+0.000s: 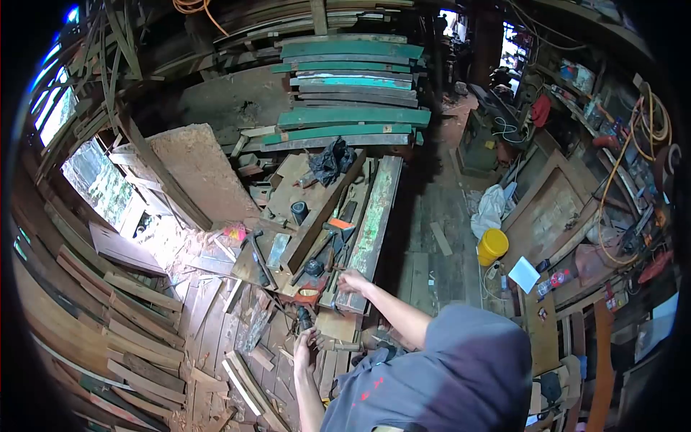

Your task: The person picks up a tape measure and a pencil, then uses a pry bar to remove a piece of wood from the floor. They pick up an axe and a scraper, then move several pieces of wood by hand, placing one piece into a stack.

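Note:
My left hand [305, 350] is raised in front of the bench's near end, fingers wrapped round a dark, short tool [304, 317] with a rounded top. Close to that tool, on the bench edge, sits a small orange-rimmed thing [309, 293]. My right hand [351, 281] is closed at the near end of a long plank with worn green paint [376, 216]; what its fingers hold is too small to make out. Left of my right hand lies a round black object [314, 268]. A hammer [261, 261] rests at the bench's left side, and an orange-ended tool [340, 224] lies farther up.
A black plastic bag [332, 163] and a dark cup [299, 211] stand on the bench. Green boards [353, 117] are stacked behind it. Loose timber [144, 353] covers the left floor. A yellow bucket [492, 246] stands right, near a hanging orange hose [620, 187].

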The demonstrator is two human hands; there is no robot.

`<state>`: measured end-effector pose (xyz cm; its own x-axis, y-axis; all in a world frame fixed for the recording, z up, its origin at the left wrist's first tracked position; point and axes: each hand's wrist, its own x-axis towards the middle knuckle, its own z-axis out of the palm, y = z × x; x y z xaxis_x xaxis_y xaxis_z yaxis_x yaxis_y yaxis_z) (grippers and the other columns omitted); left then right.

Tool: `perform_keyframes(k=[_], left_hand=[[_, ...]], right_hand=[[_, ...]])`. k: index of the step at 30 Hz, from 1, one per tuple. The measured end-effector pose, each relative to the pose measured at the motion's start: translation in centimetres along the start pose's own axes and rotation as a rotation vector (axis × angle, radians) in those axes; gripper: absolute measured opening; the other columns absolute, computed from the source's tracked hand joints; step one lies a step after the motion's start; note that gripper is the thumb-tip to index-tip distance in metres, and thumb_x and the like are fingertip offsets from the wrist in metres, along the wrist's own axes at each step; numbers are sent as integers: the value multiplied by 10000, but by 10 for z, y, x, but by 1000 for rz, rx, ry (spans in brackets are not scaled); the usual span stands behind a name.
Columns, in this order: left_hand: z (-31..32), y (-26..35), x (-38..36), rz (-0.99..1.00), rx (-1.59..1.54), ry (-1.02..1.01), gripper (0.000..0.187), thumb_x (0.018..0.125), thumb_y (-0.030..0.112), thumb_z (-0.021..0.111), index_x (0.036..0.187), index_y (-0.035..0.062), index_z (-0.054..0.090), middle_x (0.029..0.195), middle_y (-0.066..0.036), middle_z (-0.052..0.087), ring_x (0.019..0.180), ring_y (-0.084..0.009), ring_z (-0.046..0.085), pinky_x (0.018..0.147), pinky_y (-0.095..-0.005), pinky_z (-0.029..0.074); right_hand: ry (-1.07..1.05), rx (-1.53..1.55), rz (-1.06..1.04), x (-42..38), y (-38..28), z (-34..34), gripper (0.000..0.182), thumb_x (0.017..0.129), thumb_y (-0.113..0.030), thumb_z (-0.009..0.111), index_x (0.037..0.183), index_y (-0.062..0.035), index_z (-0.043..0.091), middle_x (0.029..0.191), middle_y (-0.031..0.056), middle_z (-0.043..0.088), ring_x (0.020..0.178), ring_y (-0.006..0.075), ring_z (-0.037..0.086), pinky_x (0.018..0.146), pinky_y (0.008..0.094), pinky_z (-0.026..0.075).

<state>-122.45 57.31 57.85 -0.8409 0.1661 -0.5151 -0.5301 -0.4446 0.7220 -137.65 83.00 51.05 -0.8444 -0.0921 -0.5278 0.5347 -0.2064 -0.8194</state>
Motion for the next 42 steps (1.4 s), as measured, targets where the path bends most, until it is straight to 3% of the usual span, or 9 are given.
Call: perform_keyframes(k=[6, 10, 12, 14, 20, 21, 24, 32, 42], left_hand=[[-3, -18, 4, -9, 38, -9, 167, 886, 231, 542, 921, 67, 544, 864, -57, 584, 758, -184, 602, 660, -308, 489], [2, -25, -5, -14, 33, 41, 115, 868, 198, 554, 891, 85, 551, 811, -37, 571, 724, -176, 587, 665, -326, 487], [5, -25, -14, -8, 41, 89, 111, 859, 190, 564, 891, 84, 556, 812, -36, 571, 726, -177, 586, 669, -334, 490], [-2, -30, -18, -31, 19, 128, 133, 847, 183, 578, 930, 81, 555, 846, -41, 571, 750, -189, 589, 661, -329, 486], [-52, -46, -28, 23, -69, 157, 170, 827, 178, 593, 950, 72, 543, 868, -27, 559, 702, -178, 570, 639, -320, 488], [-46, -40, -40, 54, -69, 243, 124, 830, 173, 570, 907, 78, 552, 843, -27, 554, 684, -171, 565, 632, -314, 486], [-76, -43, -59, 81, -125, 249, 91, 835, 178, 560, 870, 94, 552, 830, -32, 551, 676, -165, 563, 607, -305, 473], [-106, -40, -169, 318, -400, 521, 91, 868, 143, 538, 799, 83, 545, 789, -44, 586, 712, -166, 594, 624, -299, 487], [-196, -141, -364, 650, -617, 859, 84, 896, 177, 515, 893, 100, 550, 841, -9, 556, 757, -130, 582, 638, -272, 460]], right_hand=[[-363, -151, 84, -81, 33, -22, 166, 899, -177, 476, 916, -27, 545, 862, 100, 606, 756, 202, 632, 635, 304, 529], [-419, -364, 216, -104, 62, -27, 216, 918, -215, 471, 979, -31, 564, 872, 73, 617, 758, 172, 632, 635, 289, 525], [-434, -422, 203, -112, 77, -22, 168, 897, -205, 502, 910, -46, 555, 771, 24, 558, 571, 99, 539, 484, 236, 440], [-599, -440, 234, -99, 100, -23, 179, 891, -232, 513, 904, -59, 557, 743, 4, 541, 551, 84, 505, 469, 233, 425], [-802, -599, 298, -85, 112, 32, 205, 881, -277, 526, 920, -79, 561, 764, 4, 553, 585, 88, 535, 484, 243, 451], [-713, -657, 255, -118, 75, 53, 198, 877, -270, 530, 920, -79, 557, 778, 18, 568, 602, 105, 558, 486, 255, 466], [-801, -701, 182, -88, 110, 84, 198, 867, -268, 541, 925, -79, 557, 786, 32, 584, 626, 124, 584, 495, 270, 483], [-1053, -939, 219, -106, 122, 168, 195, 883, -227, 529, 937, -46, 574, 864, 44, 600, 700, 136, 609, 583, 275, 514], [-1323, -1094, 423, -208, 217, 294, 185, 921, -142, 459, 1003, -5, 553, 885, 123, 640, 727, 184, 638, 623, 286, 520]])
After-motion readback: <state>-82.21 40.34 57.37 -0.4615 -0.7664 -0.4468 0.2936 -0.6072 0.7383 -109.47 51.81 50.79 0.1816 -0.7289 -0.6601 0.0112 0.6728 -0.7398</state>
